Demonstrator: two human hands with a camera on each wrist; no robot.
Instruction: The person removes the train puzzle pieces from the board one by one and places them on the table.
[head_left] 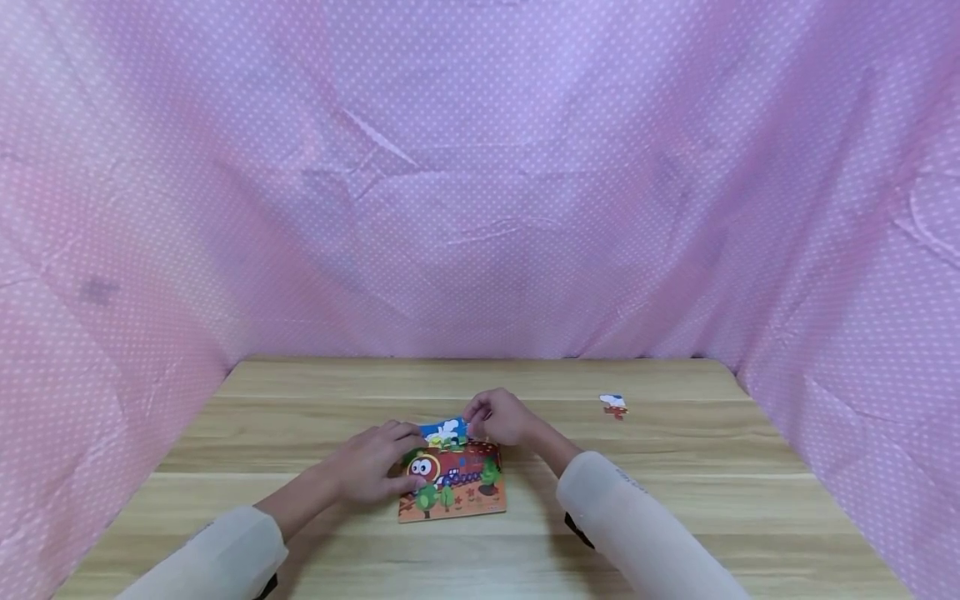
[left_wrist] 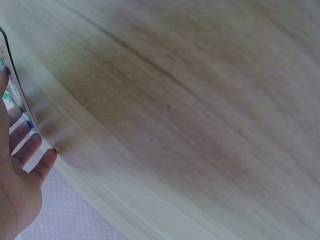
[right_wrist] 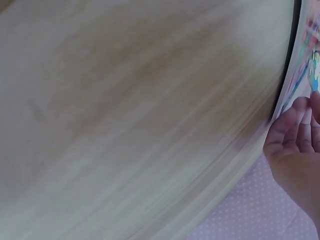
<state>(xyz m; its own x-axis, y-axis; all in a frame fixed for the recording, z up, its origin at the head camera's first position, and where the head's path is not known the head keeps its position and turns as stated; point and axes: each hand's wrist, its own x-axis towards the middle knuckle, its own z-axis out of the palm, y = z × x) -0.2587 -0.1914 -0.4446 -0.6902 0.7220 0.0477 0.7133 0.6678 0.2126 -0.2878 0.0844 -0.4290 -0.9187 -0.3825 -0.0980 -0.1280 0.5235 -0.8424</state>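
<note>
A jigsaw puzzle (head_left: 468, 503) with a red cartoon train, green trees and orange ground lies on the wooden table between both hands. My left hand (head_left: 375, 462) rests at its left side, thumb over the picture and fingers along the upper left edge. In the left wrist view the fingers (left_wrist: 31, 142) are spread and fairly straight beside the board's edge. At the upper right of the puzzle, my right hand (head_left: 506, 418) pinches a blue-and-white puzzle piece (head_left: 457, 430) between thumb and curled fingers. The fingers partly cover that corner.
A loose puzzle piece (head_left: 613, 406), white, blue and red-brown, lies farther back to the right on the table (head_left: 315, 400). Pink dotted cloth (head_left: 480, 250) hangs behind the table and along both sides.
</note>
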